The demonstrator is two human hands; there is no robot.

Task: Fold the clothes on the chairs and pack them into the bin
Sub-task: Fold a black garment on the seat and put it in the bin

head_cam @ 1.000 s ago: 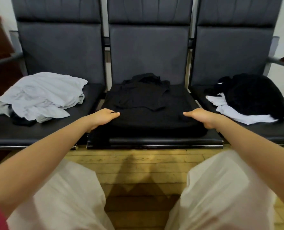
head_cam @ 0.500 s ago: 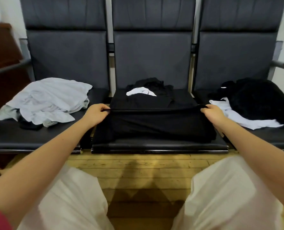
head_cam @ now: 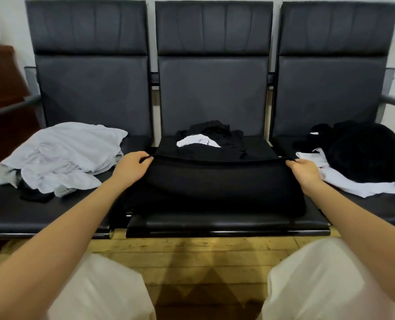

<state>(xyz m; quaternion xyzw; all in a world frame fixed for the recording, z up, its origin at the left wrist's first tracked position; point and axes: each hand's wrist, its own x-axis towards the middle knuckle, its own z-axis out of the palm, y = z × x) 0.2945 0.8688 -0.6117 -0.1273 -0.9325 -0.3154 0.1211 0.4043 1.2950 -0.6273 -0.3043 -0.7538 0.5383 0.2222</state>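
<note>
We reach both arms forward and slightly inward over our pale trousers point(head_cam: 326, 285), elbows low, wrists raised toward the middle seat point(head_cam: 226, 224). Our left hand point(head_cam: 131, 168) curls its fingers and thumb round the left end of a black garment point(head_cam: 217, 181), knuckles up, pinching the folded edge. Our right hand point(head_cam: 304, 172) does the same at the right end, fingers curled over the hem and thumb tucked beneath. Between the two hands the edge is pulled into a taut, nearly level line, and the cloth below it sags in a rounded fold that rests on the seat just ahead of our wrists.

Beyond that stretched edge, farther from us than either hand, the rest of the dark fabric lies bunched against the backrest, with a small white piece point(head_cam: 197, 140) showing on top; whether it is a label or a separate item we cannot tell.

Just outside our left hand lies a crumpled heap of light grey clothes point(head_cam: 64, 155) on the neighbouring seat. Just outside our right hand sit a white garment point(head_cam: 353, 183) and, on top of it and farther out, a black fuzzy pile point(head_cam: 367, 151).
</note>
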